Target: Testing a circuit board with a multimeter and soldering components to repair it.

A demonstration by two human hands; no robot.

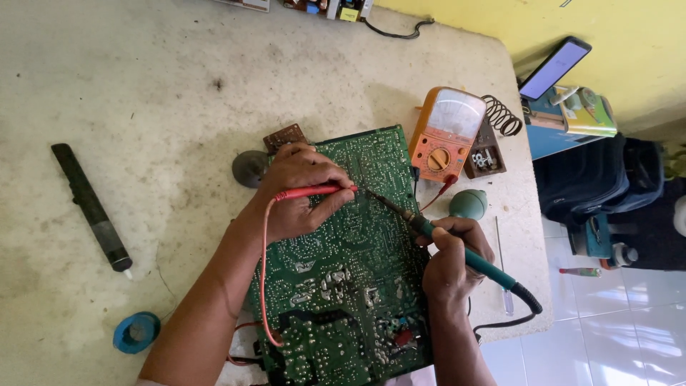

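the circuit board (pixel 357 264) lies solder side up near the front edge of the stained worktable (pixel 143 86), and in the head view the left hand (pixel 296 189) rests on it, fingers closed around a red test probe (pixel 314 191) whose tip meets the tip of the green-handled soldering iron (pixel 457 250) gripped in the right hand (pixel 454 261). the work looks mid-way, both tips on one joint and most of the board untouched. an orange multimeter (pixel 444 132), a green bulb (pixel 468 204), a blue roll (pixel 136 332) and a black tool (pixel 91 207) lie around.

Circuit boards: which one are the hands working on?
The large green circuit board under both hands, unlike the small brown board lying untouched beyond the left hand.
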